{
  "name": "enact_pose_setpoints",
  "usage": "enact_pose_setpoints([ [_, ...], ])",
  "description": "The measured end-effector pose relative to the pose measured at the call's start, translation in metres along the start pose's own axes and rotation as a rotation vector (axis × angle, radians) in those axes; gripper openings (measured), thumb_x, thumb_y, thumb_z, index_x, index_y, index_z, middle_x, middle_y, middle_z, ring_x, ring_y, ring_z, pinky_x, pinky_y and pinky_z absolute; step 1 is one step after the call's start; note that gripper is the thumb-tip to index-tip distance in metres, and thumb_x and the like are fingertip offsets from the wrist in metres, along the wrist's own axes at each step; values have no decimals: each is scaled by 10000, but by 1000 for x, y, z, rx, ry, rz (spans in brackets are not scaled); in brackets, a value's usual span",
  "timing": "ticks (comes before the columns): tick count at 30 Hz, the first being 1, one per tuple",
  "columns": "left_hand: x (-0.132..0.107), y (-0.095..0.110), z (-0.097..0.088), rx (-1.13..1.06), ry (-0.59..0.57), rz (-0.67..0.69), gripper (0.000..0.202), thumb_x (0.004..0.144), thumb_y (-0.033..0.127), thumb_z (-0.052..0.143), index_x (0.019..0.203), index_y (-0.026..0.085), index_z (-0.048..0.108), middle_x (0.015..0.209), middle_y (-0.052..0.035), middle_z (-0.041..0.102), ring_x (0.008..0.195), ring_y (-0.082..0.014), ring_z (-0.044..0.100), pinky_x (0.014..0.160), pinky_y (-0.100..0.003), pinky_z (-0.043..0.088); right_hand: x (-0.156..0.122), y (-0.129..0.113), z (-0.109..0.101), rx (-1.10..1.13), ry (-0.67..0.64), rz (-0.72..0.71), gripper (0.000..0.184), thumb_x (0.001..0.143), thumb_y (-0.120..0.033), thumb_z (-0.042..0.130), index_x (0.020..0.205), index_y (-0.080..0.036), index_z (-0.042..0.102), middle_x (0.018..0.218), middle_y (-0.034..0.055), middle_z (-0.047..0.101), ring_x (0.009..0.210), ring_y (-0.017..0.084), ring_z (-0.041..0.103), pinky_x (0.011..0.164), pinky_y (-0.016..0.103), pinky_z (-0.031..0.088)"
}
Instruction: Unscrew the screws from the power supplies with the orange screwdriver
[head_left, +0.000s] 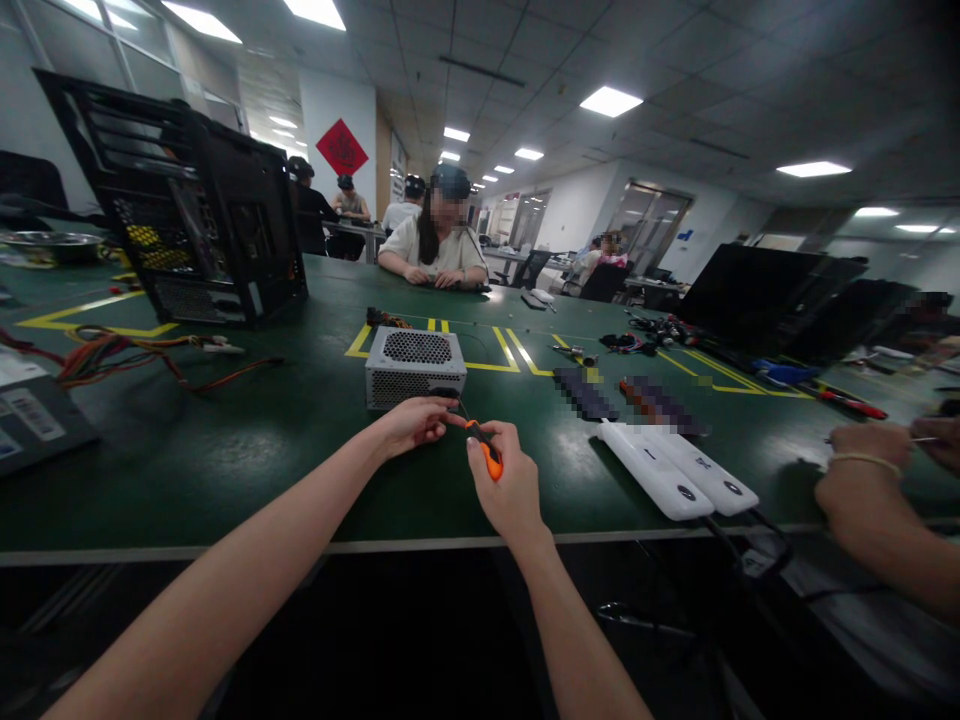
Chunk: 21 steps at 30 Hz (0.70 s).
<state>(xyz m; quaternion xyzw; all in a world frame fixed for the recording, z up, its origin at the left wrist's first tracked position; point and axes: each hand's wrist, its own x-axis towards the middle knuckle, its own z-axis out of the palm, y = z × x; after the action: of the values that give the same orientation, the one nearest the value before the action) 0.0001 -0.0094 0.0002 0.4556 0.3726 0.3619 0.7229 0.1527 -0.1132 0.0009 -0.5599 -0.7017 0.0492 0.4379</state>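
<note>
My right hand (508, 485) is closed around an orange-and-black screwdriver (484, 448), its thin shaft pointing up and left toward a grey power supply box (415, 366) on the green table (225, 450). My left hand (415, 422) pinches at the screwdriver's tip just in front of the box's lower right corner; what it pinches is too small to make out. The box has a perforated top and a mesh front.
A black computer case (187, 205) stands at the back left, with loose coloured cables (127, 352) beside it. Two white devices (675, 475) lie to the right. A co-worker's hands (885, 460) work at the far right. Another person (439, 245) sits across the table.
</note>
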Motion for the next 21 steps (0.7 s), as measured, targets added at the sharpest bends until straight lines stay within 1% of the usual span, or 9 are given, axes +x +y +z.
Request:
enact_pose_setpoints([
  [1,0,0,-1,-1,-3,0,334,818,119,489,1151,97,494,880,-117,680,477,-30,494,407,-110,380,0,1,0,-11,8,-16,199,844,-301,446,994,-182,498,735,5,573,647,152,545,632,274,425],
  [3,1,-1,-1,-4,-5,0,344,815,113,489,1159,93,484,890,-121,679,482,-31,497,410,-111,382,-1,2,0,-61,20,-96,141,795,-222,481,922,-187,531,808,27,575,750,168,552,709,294,426],
  [5,2,-1,-1,-3,-4,-1,348,815,108,483,1163,88,477,888,-122,678,485,-33,501,410,-113,383,0,1,0,-109,13,-161,143,759,-173,494,884,-193,560,846,41,559,815,182,540,750,309,419],
  [8,1,0,-1,1,3,-3,347,817,108,476,1163,90,480,884,-119,679,486,-36,508,414,-117,391,1,-1,-1,-89,11,-158,130,801,-230,488,896,-201,572,856,48,562,818,183,539,749,310,423],
  [11,-1,1,0,7,6,-9,345,813,110,488,1157,97,494,881,-115,681,475,-29,500,411,-113,385,0,-2,-1,-18,17,-56,208,852,-323,451,999,-196,526,821,32,594,728,166,559,673,284,431],
  [13,-1,1,1,5,8,-7,335,815,115,490,1149,97,501,886,-115,680,474,-27,497,408,-111,380,-1,0,0,0,21,-16,220,855,-318,443,1023,-188,500,783,19,599,665,156,557,631,273,426],
  [17,-1,1,2,-1,29,-3,323,813,119,496,1136,100,504,886,-107,678,480,-30,500,405,-114,380,-1,2,1,-77,27,-133,147,790,-211,492,916,-195,566,826,36,575,781,176,551,726,297,424],
  [19,-1,1,2,-2,32,-3,317,816,120,491,1133,97,500,878,-105,676,476,-29,495,404,-113,378,0,1,0,-99,20,-160,135,794,-218,495,883,-202,595,826,41,555,805,180,540,744,300,422],
  [21,0,0,1,-3,21,2,318,821,124,485,1137,96,496,887,-112,675,480,-29,497,411,-113,382,0,0,0,-66,14,-141,162,832,-276,475,915,-205,594,833,41,563,802,174,548,743,295,426],
])
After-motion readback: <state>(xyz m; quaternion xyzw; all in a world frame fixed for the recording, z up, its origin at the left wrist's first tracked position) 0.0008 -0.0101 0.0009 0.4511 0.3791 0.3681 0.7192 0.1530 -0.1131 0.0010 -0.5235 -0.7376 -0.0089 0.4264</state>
